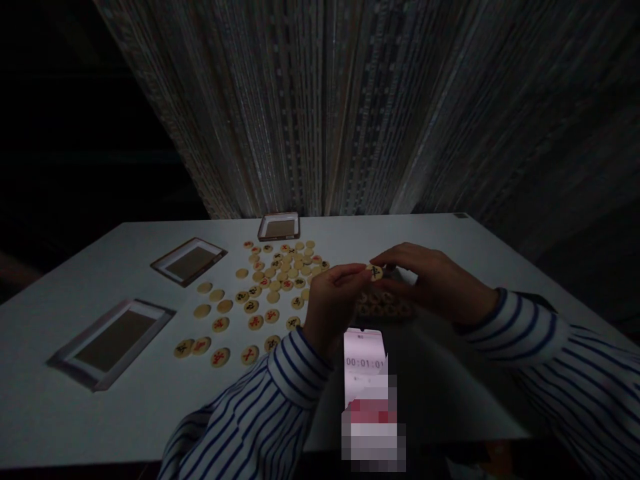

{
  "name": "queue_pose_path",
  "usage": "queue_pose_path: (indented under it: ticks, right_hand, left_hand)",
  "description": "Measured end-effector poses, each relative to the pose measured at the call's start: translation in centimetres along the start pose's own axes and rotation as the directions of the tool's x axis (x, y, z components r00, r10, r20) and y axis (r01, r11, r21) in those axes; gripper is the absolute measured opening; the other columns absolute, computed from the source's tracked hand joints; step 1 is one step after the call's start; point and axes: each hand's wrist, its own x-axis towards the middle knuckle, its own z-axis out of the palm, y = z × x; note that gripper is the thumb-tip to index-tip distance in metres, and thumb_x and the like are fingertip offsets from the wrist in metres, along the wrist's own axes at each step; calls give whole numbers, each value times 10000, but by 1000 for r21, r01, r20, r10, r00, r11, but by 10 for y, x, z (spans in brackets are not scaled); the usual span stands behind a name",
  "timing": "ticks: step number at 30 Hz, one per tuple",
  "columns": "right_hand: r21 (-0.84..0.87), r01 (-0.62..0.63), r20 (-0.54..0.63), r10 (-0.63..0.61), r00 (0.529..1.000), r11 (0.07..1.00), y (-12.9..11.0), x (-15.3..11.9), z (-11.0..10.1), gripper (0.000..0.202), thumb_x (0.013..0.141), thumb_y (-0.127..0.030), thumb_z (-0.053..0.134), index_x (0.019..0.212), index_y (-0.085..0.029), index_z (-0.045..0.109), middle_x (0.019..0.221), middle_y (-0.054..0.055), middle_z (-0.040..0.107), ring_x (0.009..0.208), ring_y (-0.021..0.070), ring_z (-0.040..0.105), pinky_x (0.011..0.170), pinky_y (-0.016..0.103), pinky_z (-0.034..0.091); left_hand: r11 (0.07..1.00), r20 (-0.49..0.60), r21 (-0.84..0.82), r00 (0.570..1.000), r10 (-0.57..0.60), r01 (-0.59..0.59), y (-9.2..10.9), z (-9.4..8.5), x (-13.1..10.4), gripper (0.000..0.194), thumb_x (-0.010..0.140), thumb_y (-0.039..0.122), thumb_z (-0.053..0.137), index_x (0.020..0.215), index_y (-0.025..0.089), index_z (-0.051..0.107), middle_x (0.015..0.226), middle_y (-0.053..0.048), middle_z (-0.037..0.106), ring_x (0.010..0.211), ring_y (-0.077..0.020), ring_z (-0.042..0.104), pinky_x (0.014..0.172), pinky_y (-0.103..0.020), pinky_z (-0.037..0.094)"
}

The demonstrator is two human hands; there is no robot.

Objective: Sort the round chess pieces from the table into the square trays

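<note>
A round Chinese chess piece (pixel 375 273) with a dark character is pinched between my two hands. The fingertips of my left hand (pixel 333 297) grip its left side, and those of my right hand (pixel 425 277) touch it from the right. Just below the hands lies a box of chess pieces (pixel 385 308) set in rows, partly covered by my right hand. Many loose chess pieces (pixel 287 284) are scattered to the left of my left hand, some with red or black characters, others showing plain faces.
Three shallow box trays lie on the white table (pixel 145 427): a near-left tray (pixel 135 301), a middle tray (pixel 210 245) and a far tray (pixel 279 215). A lit phone (pixel 364 343) showing a timer is at the front. Behind the table hangs a string curtain (pixel 310 113).
</note>
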Motion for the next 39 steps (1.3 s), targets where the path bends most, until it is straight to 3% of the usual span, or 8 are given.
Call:
queue_pose_path:
  ticks: [3,5,8,11,16,20,26,39]
  right_hand:
    - [-74,-30,18,31,999,997,14,-13,-3,260,808,-311,528,1025,-185,596,883,58,652,812,168,585,731,313,464]
    - [-115,-86,74,95,993,990,26,-21,-2,254,810,-302,517,1021,-188,600,866,53,658,772,160,593,702,302,470]
    - [-189,-131,218,172,961,973,44,-33,5,235,815,-290,499,994,-197,620,858,54,663,749,165,595,687,310,471]
    - [-232,-120,319,192,928,965,59,-37,12,237,799,-265,518,994,-193,632,912,72,650,831,196,583,745,346,459]
    - [-239,-161,394,247,885,958,71,-32,19,230,759,-258,573,967,-205,657,911,89,616,849,214,561,743,357,450]
    - [-213,-168,443,249,861,962,74,-26,22,233,750,-272,594,964,-215,669,895,86,617,831,202,556,732,338,447]
    - [-182,-164,509,236,828,970,79,-24,22,249,748,-247,592,983,-233,673,890,81,628,813,189,558,726,329,445]
    - [-201,-127,496,213,842,971,80,-26,22,205,754,-227,576,928,-244,681,913,85,613,846,207,543,729,346,430]
  left_hand:
    - [995,23,73,997,69,-70,-10,11,3,137,681,204,649,787,119,668,689,-31,692,625,-118,623,583,-232,502]
    - [961,39,241,991,131,-136,-16,10,4,147,701,203,631,818,122,671,699,-36,689,626,-121,616,588,-244,494]
    - [803,110,536,965,238,-259,-24,1,6,150,744,211,586,840,136,674,702,-41,679,629,-135,598,605,-279,478]
    - [605,246,701,925,291,-377,-30,-4,9,152,776,206,543,828,158,677,746,-49,687,673,-154,596,642,-309,468]
    - [245,552,778,815,175,-579,-29,11,24,217,811,163,461,762,153,673,745,-72,682,708,-173,598,682,-334,456]
    - [35,621,783,783,31,-622,-28,27,34,260,824,156,411,783,128,666,792,-113,669,764,-228,594,674,-378,448]
    - [-45,620,784,784,24,-619,-33,36,40,269,833,191,406,826,138,670,782,-116,653,811,-255,581,660,-388,435]
    - [-54,618,785,786,10,-617,-38,40,43,276,846,247,408,835,162,670,773,-99,649,797,-241,577,657,-363,422]
